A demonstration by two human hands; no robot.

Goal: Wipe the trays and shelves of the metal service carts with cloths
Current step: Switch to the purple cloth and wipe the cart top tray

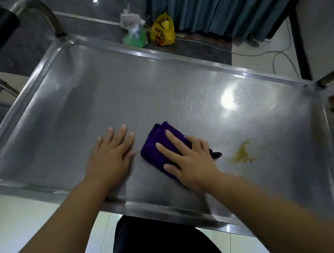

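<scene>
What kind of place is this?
Likely an indoor service or storage room, not a dining area: a steel cart tray, a tiled floor, a blue curtain and plastic bags behind it.

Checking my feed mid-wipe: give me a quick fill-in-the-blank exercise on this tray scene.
1. The right hand presses a folded ____ cloth on the tray.
2. The left hand lies flat on the tray, holding ____.
3. A ____ smear on the tray lies right of the cloth, not yet wiped.
Missing words: purple; nothing; yellow.
</scene>
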